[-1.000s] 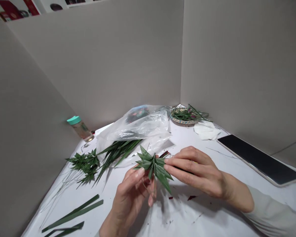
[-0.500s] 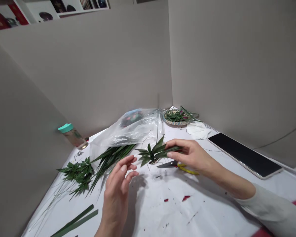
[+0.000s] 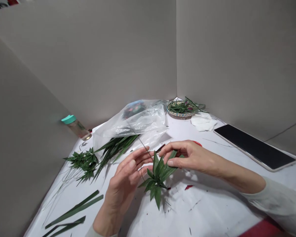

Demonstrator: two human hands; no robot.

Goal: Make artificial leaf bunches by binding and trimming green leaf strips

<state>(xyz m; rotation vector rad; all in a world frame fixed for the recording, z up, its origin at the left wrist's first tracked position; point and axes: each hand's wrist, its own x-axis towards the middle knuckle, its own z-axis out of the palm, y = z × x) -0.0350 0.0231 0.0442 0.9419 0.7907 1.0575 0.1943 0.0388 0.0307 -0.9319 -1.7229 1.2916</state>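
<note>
A cluster of pointed green leaves [image 3: 158, 179] with a thin wire-like stem is above the white-covered table. My right hand [image 3: 187, 154] pinches its upper leaf strips between thumb and fingers. Beside it on the left, my left hand [image 3: 128, 171] has its fingers stretched out and slightly curved, close to the thin stem. I cannot tell whether they touch that stem. A small curved red edge [image 3: 196, 143] shows behind my right hand; the rest of that object is hidden.
Leaf clusters [image 3: 84, 163], long leaves [image 3: 115, 148] and cut strips [image 3: 74, 212] lie left. Behind are a plastic bag [image 3: 143, 120] and a woven basket [image 3: 180, 115]. A teal-capped bottle [image 3: 77, 128] leans at left; white tissue [image 3: 203, 121] and a tablet-like device [image 3: 254, 146] lie right.
My right hand has lifted the leaf cluster off the table and brought it nearer, tilting it down. My left hand has moved right towards it. The yellow-handled scissors have gone from sight.
</note>
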